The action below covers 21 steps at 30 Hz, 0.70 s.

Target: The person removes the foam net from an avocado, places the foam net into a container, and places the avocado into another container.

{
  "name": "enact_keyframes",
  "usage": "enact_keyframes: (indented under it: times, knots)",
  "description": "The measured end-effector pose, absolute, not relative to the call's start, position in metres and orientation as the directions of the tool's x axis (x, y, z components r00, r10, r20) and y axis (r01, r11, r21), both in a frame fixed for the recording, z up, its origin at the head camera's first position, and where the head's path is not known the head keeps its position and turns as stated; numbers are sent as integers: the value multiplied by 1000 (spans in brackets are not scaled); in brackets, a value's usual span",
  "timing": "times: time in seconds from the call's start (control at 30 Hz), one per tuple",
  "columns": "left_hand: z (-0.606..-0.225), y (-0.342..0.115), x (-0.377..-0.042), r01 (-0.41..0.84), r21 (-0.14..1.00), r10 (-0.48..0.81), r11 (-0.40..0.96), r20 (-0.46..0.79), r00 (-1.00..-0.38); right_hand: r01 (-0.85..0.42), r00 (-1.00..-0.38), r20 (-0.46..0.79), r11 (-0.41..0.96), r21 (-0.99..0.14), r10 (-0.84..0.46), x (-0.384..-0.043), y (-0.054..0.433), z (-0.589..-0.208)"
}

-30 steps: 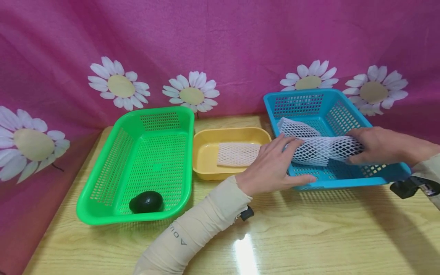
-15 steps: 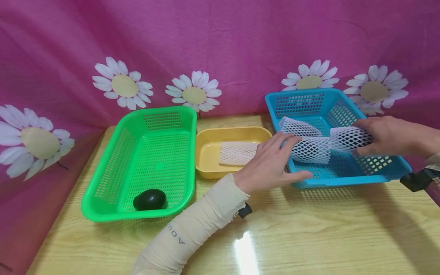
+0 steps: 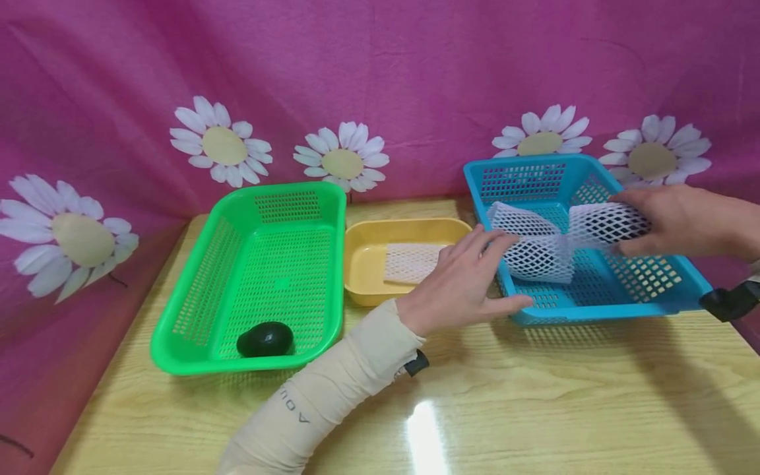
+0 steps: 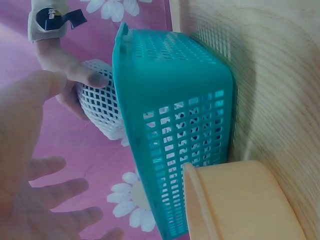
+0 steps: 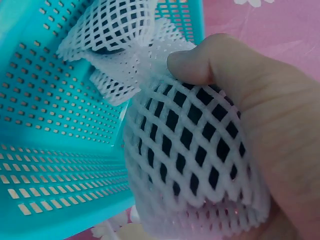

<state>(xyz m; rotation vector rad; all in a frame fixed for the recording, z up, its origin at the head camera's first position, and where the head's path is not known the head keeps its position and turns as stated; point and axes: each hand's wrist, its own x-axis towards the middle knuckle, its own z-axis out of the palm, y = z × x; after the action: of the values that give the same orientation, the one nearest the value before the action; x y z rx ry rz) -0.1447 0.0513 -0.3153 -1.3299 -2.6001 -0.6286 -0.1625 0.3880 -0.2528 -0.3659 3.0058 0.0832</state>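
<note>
My right hand (image 3: 677, 218) grips a white foam fruit net (image 5: 185, 135) above the right part of the blue basket (image 3: 600, 313). Something dark fills this net and shows through its mesh; its kind is covered. Inside the basket lie other white foam nets (image 3: 540, 257), with dark shapes behind the mesh of one. My left hand (image 3: 457, 280) hovers by the basket's left rim with its fingers spread, holding nothing. In the left wrist view the same hand (image 4: 35, 175) stands apart from the basket wall.
A yellow tub (image 3: 365, 264) stands left of the blue basket, with a flat foam net (image 3: 410, 260) in it. Further left, a green basket (image 3: 163, 336) holds a dark avocado (image 3: 266, 340) near its front. A pink flowered cloth (image 3: 427, 79) hangs behind the wooden table (image 3: 534, 409).
My right hand has risen and moved right with the filled net, away from the other nets. The left hand has stayed near the basket rim. The head view has turned slightly left.
</note>
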Motion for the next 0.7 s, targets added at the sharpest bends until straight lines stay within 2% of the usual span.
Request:
enact_keyframes:
  times: [0.47, 0.7]
  knots:
    - [-311, 34, -146, 802, 291, 719, 522, 356, -597, -346, -938, -20, 937, 41, -345, -162, 361, -242]
    - [-309, 20, -140, 788, 270, 720, 553, 321, -615, -404, -914, 25, 915, 24, -404, -157, 341, -243]
